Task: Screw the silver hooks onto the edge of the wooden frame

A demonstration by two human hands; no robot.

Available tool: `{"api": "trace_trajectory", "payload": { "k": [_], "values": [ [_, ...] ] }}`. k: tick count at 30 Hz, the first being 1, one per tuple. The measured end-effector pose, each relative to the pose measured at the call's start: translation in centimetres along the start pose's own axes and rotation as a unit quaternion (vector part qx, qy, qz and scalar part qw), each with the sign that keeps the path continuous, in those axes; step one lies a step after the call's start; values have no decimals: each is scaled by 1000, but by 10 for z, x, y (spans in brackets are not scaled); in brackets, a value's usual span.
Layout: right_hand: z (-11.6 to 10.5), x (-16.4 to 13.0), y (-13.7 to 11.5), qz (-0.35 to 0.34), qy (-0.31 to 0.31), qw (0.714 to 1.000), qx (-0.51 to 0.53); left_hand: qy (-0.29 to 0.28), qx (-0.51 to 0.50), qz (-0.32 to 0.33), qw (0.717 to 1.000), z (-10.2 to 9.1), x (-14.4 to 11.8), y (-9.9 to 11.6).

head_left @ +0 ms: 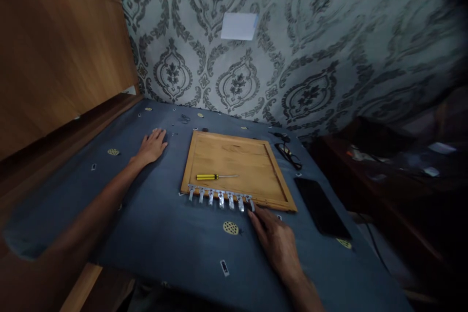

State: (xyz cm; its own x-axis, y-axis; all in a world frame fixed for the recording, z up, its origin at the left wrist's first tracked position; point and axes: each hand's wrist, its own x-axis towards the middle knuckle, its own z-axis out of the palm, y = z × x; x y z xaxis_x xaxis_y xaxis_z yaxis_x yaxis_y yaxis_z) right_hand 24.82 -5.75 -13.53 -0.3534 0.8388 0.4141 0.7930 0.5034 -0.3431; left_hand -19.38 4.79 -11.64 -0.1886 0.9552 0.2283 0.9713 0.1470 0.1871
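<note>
Closest to the camera, the right hand (275, 239) lies palm down on the blue cloth (164, 224), fingers loosely spread and gripping nothing, its fingertips right at the near right end of the metal hook rail (221, 197); can't tell if they actually touch it. A small yellow perforated disc (230, 227) sits on the cloth just left of that hand. The rail lies along the near edge of a wooden tray (234, 158), hooks hanging toward the camera. Inside the tray there's a yellow-handled screwdriver (216, 176), lying sideways. A black phone (321, 207) rests right of the tray, with eyeglasses (288, 153) further back. The left hand (152, 146) rests flat and empty, fingers spread, well left of the tray.
</note>
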Motion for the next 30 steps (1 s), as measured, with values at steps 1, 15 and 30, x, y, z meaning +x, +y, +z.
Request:
{"api": "trace_trajectory", "payload": {
  "k": [1, 15, 30],
  "values": [
    [0, 0, 0, -3, 4, 1000, 0, 2, -2, 15, 1000, 1, 4, 4],
    [-2, 1, -3, 8, -8, 1000, 21, 12, 0, 38, 999, 0, 21, 5],
    [-9, 2, -11, 33, -44, 998, -11, -91, 31, 112, 989, -30, 24, 30]
  ]
}}
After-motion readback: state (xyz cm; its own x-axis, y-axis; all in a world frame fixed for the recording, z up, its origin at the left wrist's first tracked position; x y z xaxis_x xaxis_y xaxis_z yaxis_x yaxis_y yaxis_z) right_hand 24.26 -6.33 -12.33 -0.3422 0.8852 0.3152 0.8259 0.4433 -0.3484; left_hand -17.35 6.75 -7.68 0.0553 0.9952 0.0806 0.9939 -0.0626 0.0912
